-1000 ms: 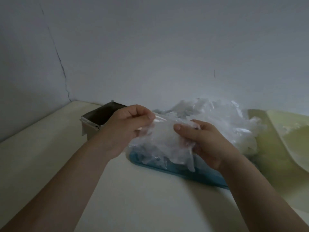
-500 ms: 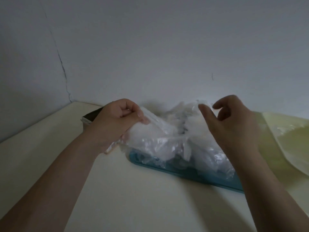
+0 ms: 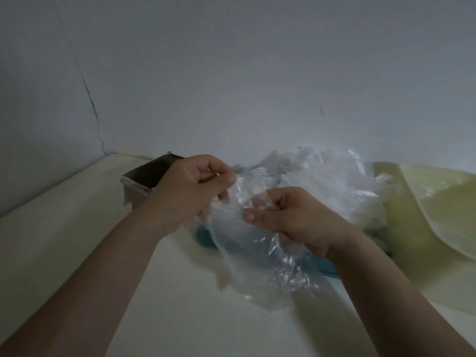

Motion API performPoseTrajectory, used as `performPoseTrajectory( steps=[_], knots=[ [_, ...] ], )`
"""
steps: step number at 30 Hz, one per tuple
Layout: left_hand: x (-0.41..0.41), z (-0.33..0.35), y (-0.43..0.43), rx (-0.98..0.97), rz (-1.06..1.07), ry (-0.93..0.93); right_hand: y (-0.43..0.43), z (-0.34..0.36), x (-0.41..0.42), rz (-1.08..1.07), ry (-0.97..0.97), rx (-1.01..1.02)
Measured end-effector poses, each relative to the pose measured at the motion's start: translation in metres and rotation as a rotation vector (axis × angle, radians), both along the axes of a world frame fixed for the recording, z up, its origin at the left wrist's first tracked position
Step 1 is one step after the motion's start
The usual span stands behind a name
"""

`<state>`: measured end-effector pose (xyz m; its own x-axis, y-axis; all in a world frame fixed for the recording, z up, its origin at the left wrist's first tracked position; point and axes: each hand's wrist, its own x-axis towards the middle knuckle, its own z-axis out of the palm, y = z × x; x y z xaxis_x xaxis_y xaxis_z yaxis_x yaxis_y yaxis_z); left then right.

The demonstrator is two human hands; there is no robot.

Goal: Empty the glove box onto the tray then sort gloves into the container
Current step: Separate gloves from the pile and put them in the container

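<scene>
Clear crinkled plastic glove (image 3: pixel 270 258) hangs downward, pinched by my left hand (image 3: pixel 190 191) and right hand (image 3: pixel 296 220) — the dark rectangular metal container (image 3: pixel 146 176) lies just beyond the left.

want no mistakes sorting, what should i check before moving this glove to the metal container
1. Grip: left hand and right hand both pinch the clear plastic glove: ok.
2. Single glove held: cannot tell, the film is crumpled.
3. Held glove free of the glove pile: cannot tell, they overlap.
4. Top of the metal container open, beside the left hand: ok.
5. Room inside it: cannot tell, the hand hides it.
6. Pile sits on the blue tray: ok.
</scene>
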<state>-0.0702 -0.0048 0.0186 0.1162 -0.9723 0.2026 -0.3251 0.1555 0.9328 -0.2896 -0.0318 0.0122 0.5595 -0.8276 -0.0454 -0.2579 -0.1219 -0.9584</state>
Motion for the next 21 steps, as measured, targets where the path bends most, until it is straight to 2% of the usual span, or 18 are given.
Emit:
performPoseTrajectory(
  steps=[3, 5, 7, 9, 11, 17, 21],
  knots=[
    [0.016, -0.021, -0.017, -0.073, 0.285, -0.317, -0.007, 0.0, -0.009, -0.063, 0.172, -0.121],
    [0.018, -0.036, -0.024, -0.06, 0.307, -0.601, -0.009, -0.002, -0.011, -0.001, 0.257, -0.17],
    [0.013, -0.051, -0.028, 0.001, 0.22, -0.795, -0.01, -0.005, -0.01, 0.073, 0.296, -0.231],
    [0.01, -0.063, -0.031, 0.102, 0.122, -0.775, -0.01, -0.008, -0.008, 0.123, 0.348, -0.321],
    [0.009, -0.069, -0.031, 0.12, 0.06, -0.712, -0.011, -0.01, -0.008, 0.168, 0.386, -0.369],
    [0.009, -0.052, -0.027, -0.073, 0.098, -0.65, -0.014, -0.007, -0.013, 0.134, 0.331, -0.43],
    [0.007, -0.027, -0.021, -0.212, 0.168, -0.485, -0.014, -0.002, -0.014, 0.01, 0.205, -0.553]
  ],
)
